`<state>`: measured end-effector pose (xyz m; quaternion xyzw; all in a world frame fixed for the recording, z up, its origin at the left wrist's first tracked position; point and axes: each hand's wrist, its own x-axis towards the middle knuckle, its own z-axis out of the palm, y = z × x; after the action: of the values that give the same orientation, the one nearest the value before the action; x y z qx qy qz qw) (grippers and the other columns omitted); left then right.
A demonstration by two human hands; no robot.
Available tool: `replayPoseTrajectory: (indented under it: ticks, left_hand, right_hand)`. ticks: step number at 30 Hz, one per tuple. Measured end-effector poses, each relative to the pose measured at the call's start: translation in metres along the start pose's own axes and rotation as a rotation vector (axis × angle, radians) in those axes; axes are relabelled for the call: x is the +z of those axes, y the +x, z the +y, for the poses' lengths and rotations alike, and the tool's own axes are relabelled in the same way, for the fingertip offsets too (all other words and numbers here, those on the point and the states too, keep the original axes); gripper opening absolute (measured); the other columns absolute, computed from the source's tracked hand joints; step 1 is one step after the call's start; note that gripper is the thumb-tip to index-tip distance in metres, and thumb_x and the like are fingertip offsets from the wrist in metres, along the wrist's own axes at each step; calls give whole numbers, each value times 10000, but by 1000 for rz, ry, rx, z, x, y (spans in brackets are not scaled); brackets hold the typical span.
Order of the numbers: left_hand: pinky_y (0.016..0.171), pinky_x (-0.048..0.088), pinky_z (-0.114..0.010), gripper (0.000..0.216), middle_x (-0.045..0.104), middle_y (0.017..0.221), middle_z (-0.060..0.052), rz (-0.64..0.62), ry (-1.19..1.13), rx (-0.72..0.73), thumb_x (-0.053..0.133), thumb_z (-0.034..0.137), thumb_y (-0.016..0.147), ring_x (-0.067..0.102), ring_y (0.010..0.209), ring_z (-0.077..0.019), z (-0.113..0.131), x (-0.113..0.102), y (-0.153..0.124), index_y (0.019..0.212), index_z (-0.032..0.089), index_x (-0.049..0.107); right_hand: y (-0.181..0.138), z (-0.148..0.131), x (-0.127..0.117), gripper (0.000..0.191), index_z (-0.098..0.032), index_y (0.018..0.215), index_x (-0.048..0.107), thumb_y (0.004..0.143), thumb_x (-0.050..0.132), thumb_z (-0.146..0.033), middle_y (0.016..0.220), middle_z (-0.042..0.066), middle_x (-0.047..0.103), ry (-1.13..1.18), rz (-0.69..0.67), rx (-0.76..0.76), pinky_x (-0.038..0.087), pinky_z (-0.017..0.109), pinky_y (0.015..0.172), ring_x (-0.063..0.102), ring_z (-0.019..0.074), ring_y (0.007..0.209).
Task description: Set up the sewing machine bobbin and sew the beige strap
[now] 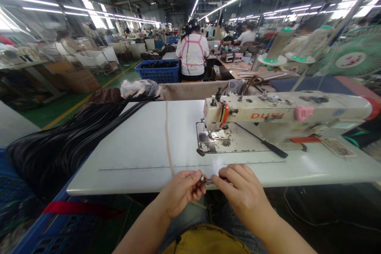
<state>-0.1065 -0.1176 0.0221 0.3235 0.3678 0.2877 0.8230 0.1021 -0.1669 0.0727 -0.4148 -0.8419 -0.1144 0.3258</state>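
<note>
My left hand (pixel 182 189) and my right hand (pixel 238 192) meet at the near edge of the white sewing table (pixel 143 143). Both are closed in a pinch on a small metal piece (pixel 203 179) held between them. A thin pale strap (pixel 168 139) runs from my left hand up across the table. The sewing machine (pixel 268 117) stands just beyond my hands, with its needle over the metal plate (pixel 220 143).
A bundle of long black straps (pixel 68 143) lies over the table's left edge into a blue crate (pixel 44 226). A screwdriver (pixel 268 147) lies on the machine bed. Thread cones (pixel 278 47) and a fan (pixel 354 57) stand at the right. Another person (pixel 192 53) sits ahead by a blue basket (pixel 159 71).
</note>
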Motion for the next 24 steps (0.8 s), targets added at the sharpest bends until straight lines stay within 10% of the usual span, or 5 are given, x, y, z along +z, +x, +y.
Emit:
replayPoseTrajectory:
  ticks: [24]
  left_hand:
    - [640, 379, -202, 493, 648, 761, -66, 38, -90, 71, 909, 549, 733, 531, 682, -95, -4, 6, 1, 886, 98, 782]
  right_hand:
    - [-6, -24, 12, 291, -189, 993, 728, 1058, 457, -106, 775, 49, 570, -61, 45, 231, 339, 350, 680, 455, 193, 746]
